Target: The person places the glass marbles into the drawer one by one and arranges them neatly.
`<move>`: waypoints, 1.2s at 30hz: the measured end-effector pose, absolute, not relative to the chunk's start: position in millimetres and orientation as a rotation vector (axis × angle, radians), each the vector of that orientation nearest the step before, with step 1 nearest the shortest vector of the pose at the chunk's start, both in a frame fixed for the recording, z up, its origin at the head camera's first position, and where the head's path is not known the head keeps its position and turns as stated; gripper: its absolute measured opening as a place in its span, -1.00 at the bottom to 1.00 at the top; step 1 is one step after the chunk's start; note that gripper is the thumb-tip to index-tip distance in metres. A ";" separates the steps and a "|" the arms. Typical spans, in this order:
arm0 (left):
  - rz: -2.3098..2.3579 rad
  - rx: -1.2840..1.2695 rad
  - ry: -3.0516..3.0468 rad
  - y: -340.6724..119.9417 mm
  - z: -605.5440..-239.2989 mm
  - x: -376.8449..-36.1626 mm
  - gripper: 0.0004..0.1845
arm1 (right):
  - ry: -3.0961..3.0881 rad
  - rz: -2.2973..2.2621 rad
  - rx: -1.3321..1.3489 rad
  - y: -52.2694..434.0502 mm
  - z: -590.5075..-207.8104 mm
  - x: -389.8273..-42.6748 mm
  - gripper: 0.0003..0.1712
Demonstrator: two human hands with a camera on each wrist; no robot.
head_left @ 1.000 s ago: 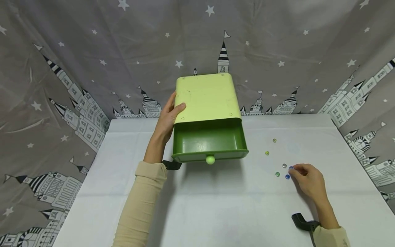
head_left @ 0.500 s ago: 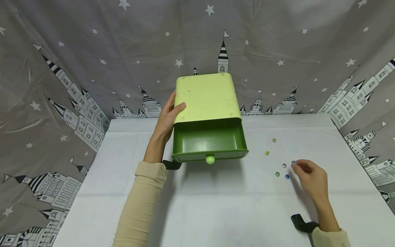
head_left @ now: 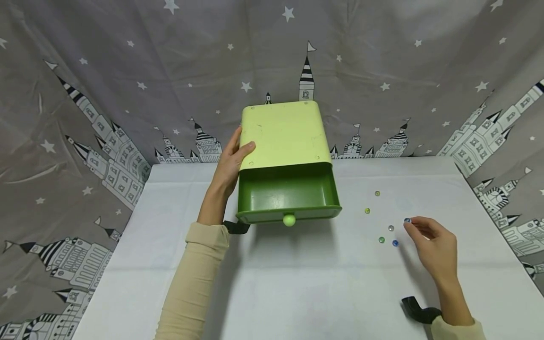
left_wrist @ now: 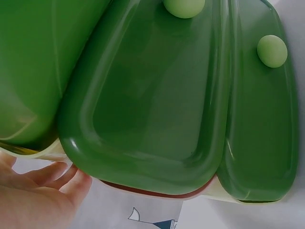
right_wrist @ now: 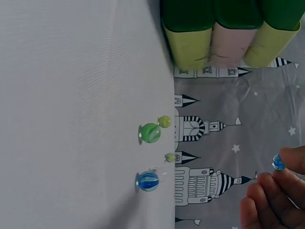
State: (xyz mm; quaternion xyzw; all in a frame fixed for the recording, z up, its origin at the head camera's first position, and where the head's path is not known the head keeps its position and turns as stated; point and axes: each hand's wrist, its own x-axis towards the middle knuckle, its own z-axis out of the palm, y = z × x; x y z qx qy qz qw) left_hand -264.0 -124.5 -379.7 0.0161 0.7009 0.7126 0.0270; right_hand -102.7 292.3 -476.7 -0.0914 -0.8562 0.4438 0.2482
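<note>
A light green drawer cabinet (head_left: 282, 134) stands at the back of the white table (head_left: 297, 283), its dark green top drawer (head_left: 289, 196) pulled out and showing nothing inside. My left hand (head_left: 237, 152) grips the cabinet's left top edge, thumb on top and fingers (left_wrist: 52, 174) along the side. To the right, my right hand (head_left: 411, 225) pinches a blue marble (head_left: 407, 220) just above the table, also visible as the blue marble (right_wrist: 278, 162) at my fingertips (right_wrist: 267, 188). Several marbles lie loose nearby, among them a green marble (head_left: 381, 240) and another blue marble (head_left: 395, 242).
The drawer's round knob (head_left: 289, 219) faces me, and a lower drawer with its knob (left_wrist: 272, 50) shows in the left wrist view. A grey star-and-castle curtain (head_left: 127, 71) hangs behind and beside the table. Loose marbles (right_wrist: 150, 133) lie right of the cabinet.
My right hand has lifted the blue marble off the table and drawn it slightly up and to the right. The left hand and the cabinet have not moved.
</note>
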 end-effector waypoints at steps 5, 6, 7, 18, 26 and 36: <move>2.193 0.036 2.178 -124.1 -378.8 -263.4 -0.15 | -2.308 1.224 -0.214 290.2 -471.7 -101.5 -0.85; 2.193 0.031 2.181 -123.8 -378.3 -263.2 -0.15 | -2.305 1.227 -0.211 289.6 -470.7 -101.2 -0.85; 2.191 0.026 2.185 -123.5 -378.0 -262.9 -0.15 | -2.302 1.232 -0.206 289.1 -469.6 -100.9 -0.85; 2.199 0.023 2.187 -123.4 -377.2 -262.6 -0.15 | -2.228 1.325 -0.104 281.3 -456.8 -99.4 -0.84; 2.197 0.019 2.187 -124.0 -378.7 -263.5 -0.16 | -2.201 1.347 -0.019 267.2 -442.3 -97.6 -0.85; 2.202 0.031 2.170 -124.2 -379.4 -264.3 -0.18 | -2.159 1.376 0.152 250.3 -429.2 -95.3 -0.80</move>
